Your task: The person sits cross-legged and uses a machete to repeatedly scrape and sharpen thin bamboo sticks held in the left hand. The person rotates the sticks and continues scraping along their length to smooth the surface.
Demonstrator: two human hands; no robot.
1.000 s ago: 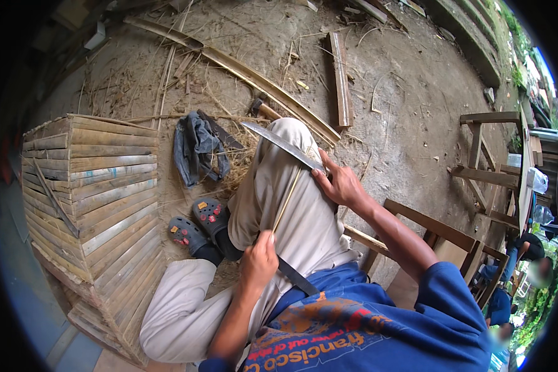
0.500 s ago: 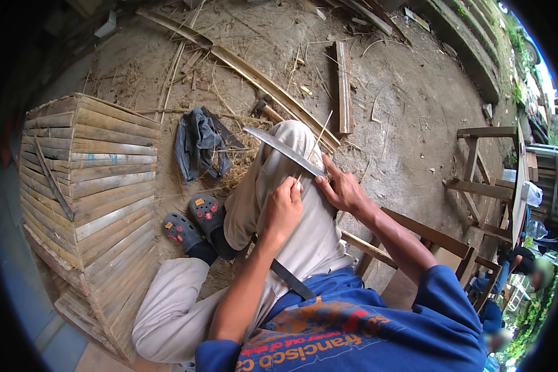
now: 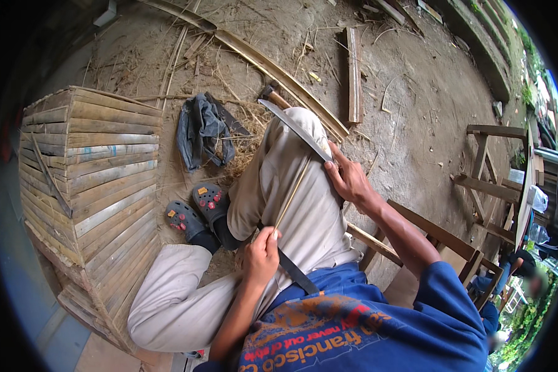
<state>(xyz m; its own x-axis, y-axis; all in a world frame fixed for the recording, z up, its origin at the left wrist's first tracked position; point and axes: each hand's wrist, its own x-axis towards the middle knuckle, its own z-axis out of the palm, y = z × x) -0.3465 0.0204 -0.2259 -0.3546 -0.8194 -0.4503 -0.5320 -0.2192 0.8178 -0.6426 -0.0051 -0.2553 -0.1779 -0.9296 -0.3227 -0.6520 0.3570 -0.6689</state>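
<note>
My left hand [image 3: 262, 253] is closed around the near end of a thin bamboo-like strip [image 3: 292, 197]. The strip slants up along my thigh in light trousers [image 3: 273, 162], its far end reaching the blade. My right hand [image 3: 349, 178] grips a long flat metal blade [image 3: 299, 131], like a large knife, near its near end; its handle is hidden by the hand. The blade lies across my raised knee, its tip pointing up and left. Near my waist a dark strap or sheath [image 3: 296, 273] lies slantwise.
A slatted wooden crate [image 3: 108, 167] stands at the left. Dark cloth [image 3: 199, 133] and a hammer [image 3: 275, 96] lie on the dirt floor beyond my knee, near long wooden strips [image 3: 273, 71] and a plank [image 3: 353, 74]. Wooden frames [image 3: 490, 183] stand at the right; people are behind them.
My left hand has moved down toward my waist, drawing the thin strip back along my thigh. The right hand and blade stay near the knee, the blade tilted more steeply.
</note>
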